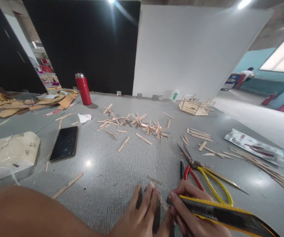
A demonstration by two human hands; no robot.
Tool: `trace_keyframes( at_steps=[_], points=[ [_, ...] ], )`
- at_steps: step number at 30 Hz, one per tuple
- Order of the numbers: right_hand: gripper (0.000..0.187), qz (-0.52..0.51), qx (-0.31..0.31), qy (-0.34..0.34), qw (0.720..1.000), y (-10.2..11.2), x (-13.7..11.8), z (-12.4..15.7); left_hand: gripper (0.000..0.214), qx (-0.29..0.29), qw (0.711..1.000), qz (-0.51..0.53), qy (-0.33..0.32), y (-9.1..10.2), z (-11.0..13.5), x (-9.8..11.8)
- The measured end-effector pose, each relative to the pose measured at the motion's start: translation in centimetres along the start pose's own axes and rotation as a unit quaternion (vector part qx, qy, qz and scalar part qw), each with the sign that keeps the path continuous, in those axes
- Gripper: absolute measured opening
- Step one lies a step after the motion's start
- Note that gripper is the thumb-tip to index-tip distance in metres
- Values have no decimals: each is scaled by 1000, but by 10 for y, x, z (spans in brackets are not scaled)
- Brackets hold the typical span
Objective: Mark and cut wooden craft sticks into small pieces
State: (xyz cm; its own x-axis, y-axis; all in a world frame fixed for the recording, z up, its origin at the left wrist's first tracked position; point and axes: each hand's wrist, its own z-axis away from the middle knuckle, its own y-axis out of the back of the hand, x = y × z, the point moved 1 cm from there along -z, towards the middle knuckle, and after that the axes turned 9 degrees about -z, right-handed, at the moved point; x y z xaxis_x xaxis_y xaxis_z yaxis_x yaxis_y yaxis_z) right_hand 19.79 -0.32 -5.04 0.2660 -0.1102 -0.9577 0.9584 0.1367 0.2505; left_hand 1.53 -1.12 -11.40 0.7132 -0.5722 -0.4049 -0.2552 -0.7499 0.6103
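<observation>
My right hand [193, 210] is closed round a yellow and black utility knife [218, 210], its front end pointing left. My left hand [143, 210] lies on the grey table with its fingers stretched out and spread. A short wooden stick [163, 203] lies between my left index finger and thumb, just left of the knife; its lower end is hidden by my hands. A thin strip [154, 180] lies just beyond my left fingertips. Beside my right hand are red-handled pliers [193, 176], yellow-handled scissors [213, 182] and a black pen [181, 169].
Small wooden star shapes [137, 120] and loose sticks [144, 139] lie mid-table. Behind are a red flask [83, 89] and a wooden frame [195, 106]. A phone [65, 143] and tissue pack [11, 153] sit left; long sticks [267, 166] and a foil packet [254, 146] lie right.
</observation>
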Motion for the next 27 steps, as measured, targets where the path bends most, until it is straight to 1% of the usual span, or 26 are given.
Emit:
trace_keyframes(
  at_steps=[2, 4, 6, 8, 10, 12, 15, 18, 21, 24, 25, 27],
  points=[
    [45, 3, -34, 6, 999, 3, 5, -3, 48, -6, 1000, 11, -12, 1, 2, -1],
    [42, 19, -48, 10, 999, 5, 10, -5, 57, -7, 999, 26, -24, 2, 4, -2],
    [39, 41, -40, 15, 998, 7, 15, -6, 62, -27, 998, 36, -44, 2, 5, -3],
    [36, 73, -33, 23, 996, 8, 19, -7, 60, -39, 997, 41, -54, 2, 5, -4],
    [34, 134, -26, 50, 989, 9, 21, -8, 58, -32, 997, 45, -49, 3, 4, -5],
    [34, 199, -18, 89, 976, 11, 22, -9, 57, -25, 997, 50, -48, 4, 3, -5],
    [35, 236, -8, 118, 964, 12, 21, -11, 56, -31, 997, 55, -53, 5, 2, -5],
    [34, 223, -8, 122, 967, 13, 18, -11, 53, -29, 997, 57, -50, 4, 2, -5],
    [32, 146, -32, 83, 985, 13, 16, -10, 50, -24, 997, 51, -47, 1, 1, -3],
    [31, 64, -57, 37, 996, 11, 18, -10, 36, 9, 999, 41, -28, -3, 1, -1],
    [33, 55, -59, 32, 996, 10, 18, -11, 32, 23, 999, 38, -19, -4, 0, 0],
    [40, 58, -53, 38, 996, 9, 20, -14, 30, 39, 999, 34, -13, -6, 0, 0]
  ],
)
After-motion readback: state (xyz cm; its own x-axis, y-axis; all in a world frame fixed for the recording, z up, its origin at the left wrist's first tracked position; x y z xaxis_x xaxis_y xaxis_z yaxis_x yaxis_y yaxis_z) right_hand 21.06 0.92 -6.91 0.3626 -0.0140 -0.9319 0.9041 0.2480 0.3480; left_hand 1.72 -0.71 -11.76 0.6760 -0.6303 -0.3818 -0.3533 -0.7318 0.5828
